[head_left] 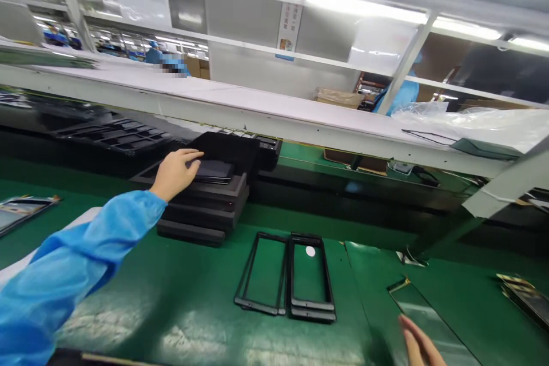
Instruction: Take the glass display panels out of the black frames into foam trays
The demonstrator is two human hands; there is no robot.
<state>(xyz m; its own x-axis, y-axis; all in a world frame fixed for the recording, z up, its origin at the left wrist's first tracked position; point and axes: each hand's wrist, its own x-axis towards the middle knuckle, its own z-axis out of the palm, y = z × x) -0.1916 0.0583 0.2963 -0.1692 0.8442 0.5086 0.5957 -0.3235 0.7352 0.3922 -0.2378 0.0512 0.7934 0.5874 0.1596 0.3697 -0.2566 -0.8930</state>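
My left hand (175,172), in a blue sleeve, reaches out over a stack of black foam trays (197,214). Its thumb and fingers are apart, close to some thin dark flat panels (212,170) on top of the stack; whether it touches them I cannot tell. Only the fingers of my right hand (418,343) show at the lower right edge, stretched out and apparently holding nothing. Beside them lies a clear panel with a dark edge (433,320). Between the hands, black rectangular frames (313,303) sit in two small piles on the green bench (193,286).
A white shelf (257,117) crosses above the bench, and a slanted post (484,200) stands at the right. More black trays (120,136) lie at the back left. Flat panels rest at the far left (21,211) and far right (527,300). People in blue are beyond the shelf.
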